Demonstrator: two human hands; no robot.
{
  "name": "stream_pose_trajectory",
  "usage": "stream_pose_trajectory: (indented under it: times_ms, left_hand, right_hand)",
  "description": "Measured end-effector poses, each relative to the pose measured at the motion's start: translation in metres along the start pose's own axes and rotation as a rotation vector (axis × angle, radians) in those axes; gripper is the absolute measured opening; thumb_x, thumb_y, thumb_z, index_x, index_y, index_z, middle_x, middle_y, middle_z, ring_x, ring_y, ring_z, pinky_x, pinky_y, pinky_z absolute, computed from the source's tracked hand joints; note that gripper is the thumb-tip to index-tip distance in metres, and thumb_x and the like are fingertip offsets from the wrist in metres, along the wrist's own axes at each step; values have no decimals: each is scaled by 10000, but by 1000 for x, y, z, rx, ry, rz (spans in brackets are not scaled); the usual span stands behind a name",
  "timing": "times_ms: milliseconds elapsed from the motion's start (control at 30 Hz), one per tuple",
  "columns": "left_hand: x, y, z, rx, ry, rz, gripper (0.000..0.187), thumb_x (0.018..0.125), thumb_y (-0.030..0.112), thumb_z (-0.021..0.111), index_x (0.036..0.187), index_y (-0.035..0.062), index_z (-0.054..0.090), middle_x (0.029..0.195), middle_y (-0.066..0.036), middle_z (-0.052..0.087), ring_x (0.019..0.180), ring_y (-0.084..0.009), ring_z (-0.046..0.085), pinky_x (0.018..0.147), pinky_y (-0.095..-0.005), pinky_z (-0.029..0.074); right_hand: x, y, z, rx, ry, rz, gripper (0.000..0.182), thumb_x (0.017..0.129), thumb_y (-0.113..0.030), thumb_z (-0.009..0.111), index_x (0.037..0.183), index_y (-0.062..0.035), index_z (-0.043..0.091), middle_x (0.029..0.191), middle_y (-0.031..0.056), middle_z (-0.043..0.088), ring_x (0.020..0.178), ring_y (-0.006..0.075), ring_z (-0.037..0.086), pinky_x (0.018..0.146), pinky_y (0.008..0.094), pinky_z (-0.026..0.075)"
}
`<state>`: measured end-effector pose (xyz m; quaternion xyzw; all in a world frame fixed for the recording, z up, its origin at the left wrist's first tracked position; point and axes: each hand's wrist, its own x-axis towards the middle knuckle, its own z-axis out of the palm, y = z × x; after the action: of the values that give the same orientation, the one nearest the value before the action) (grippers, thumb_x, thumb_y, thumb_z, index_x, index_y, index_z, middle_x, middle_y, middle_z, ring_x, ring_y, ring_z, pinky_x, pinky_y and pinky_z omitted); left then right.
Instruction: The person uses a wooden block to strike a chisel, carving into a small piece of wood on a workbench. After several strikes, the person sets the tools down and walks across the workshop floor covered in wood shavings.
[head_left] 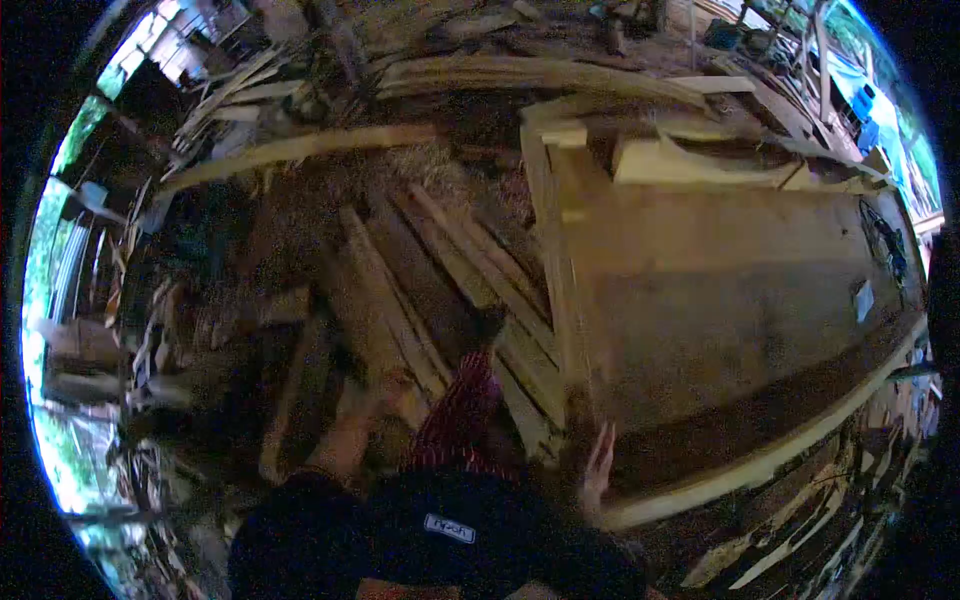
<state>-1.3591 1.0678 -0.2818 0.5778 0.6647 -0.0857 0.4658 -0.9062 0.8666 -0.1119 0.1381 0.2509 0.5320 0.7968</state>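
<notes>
My right hand point(599, 458) is at the near left corner of a large wooden workbench point(700, 320), its fingers stretched out and nothing visible in them. On the left, my left hand point(392, 395) is blurred and dark, over or beside long wooden boards point(385, 290); whether it holds anything cannot be made out. A red patterned cloth point(460, 410) covers part of my lower body between the two hands. More planks point(480, 250) lie slanted on the ground, left of the bench.
A pale curved board point(700, 165) lies along the bench's far side. Dark cords point(885, 240) and a small white piece point(863, 300) are at its right end. Stacked timber point(530, 75) stretches across the back. A long beam point(300, 148) lies at the far left.
</notes>
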Motion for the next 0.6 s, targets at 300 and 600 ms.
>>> stream_pose_trajectory:
  times_ms: [300, 600]
  left_hand:
    - [185, 131, -180, -172, -119, 331, 636, 982, 529, 559, 1406, 57, 522, 1403, -183, 526, 1258, -300, 542, 1022, -420, 467]
    - [197, 54, -299, -186, 20, 148, 614, 990, 475, 549, 1430, 50, 493, 1368, -181, 526, 1224, -283, 547, 979, -405, 494]
  right_hand:
    - [31, 38, -7, 2599, -377, 254, 559, 999, -178, 500, 1530, -124, 336, 1591, 150, 264, 1459, 329, 287, 1179, 469, 262]
    - [188, 127, 40, 2842, 10, 491, 549, 950, -200, 580, 1471, -103, 437, 1527, 159, 363, 1421, 366, 325, 1126, 513, 329]
